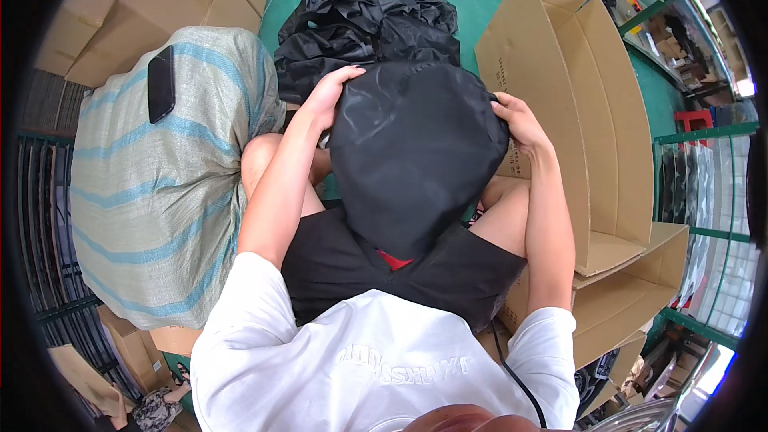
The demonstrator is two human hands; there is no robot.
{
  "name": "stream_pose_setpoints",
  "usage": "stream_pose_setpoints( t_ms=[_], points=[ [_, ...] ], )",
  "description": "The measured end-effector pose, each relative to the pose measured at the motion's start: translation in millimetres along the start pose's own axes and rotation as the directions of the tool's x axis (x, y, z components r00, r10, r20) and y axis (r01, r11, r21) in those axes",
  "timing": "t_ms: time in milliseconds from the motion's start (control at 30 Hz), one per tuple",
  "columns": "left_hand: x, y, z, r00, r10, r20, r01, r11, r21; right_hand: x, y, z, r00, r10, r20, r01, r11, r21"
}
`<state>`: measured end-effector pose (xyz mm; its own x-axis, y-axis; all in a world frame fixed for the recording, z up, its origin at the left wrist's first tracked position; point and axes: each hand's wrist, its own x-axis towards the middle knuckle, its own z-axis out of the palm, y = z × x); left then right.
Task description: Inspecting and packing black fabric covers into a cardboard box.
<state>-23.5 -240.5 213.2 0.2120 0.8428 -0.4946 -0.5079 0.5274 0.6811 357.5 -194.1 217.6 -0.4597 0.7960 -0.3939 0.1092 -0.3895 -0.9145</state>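
A large rounded black fabric cover fills the space between my knees, its smooth, shiny cloth pulled fairly taut. What lies under the cloth is hidden. My left hand is at its upper left edge, fingers bent over the rim and gripping it. On the opposite side my right hand pinches the edge at the upper right, thumb and fingers closed on the cloth. Beyond the cover, a heap of crumpled black fabric lies on the green floor.
To my left stands a bulging woven sack with blue stripes, a black phone on top. Open cardboard boxes stand close on my right. Stacked cartons are at the far left, and metal shelving lines the right.
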Motion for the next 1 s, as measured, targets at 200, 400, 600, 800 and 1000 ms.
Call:
stream_pose_setpoints(
  t_ms=[200,400,600,800,1000],
  points=[
    [94.7,-14.6,-31.2,0.998,-0.003,0.07,-0.002,0.998,0.069,68.0,28.4,-21.6,0.997,0.054,-0.058,-0.051,0.998,0.044],
    [150.3,-16.7,-32.7,0.999,0.038,0.011,-0.038,0.999,-0.017,118.0,34.1,-33.4,0.991,0.043,-0.125,-0.027,0.992,0.123],
    [217.2,-2.9,-38.5,0.974,0.131,0.186,-0.118,0.99,-0.079,188.0,48.5,-58.8,0.994,0.017,-0.109,0.021,0.941,0.339],
    [294.2,-21.4,-64.1,0.998,-0.009,-0.064,0.019,0.987,0.157,251.1,112.9,-70.3,0.944,0.058,-0.325,0.018,0.974,0.226],
    [357.3,-84.9,-120.1,0.936,-0.048,-0.347,0.228,0.835,0.5,275.8,191.5,-93.2,0.81,0.136,-0.571,-0.153,0.988,0.018]
  ],
)
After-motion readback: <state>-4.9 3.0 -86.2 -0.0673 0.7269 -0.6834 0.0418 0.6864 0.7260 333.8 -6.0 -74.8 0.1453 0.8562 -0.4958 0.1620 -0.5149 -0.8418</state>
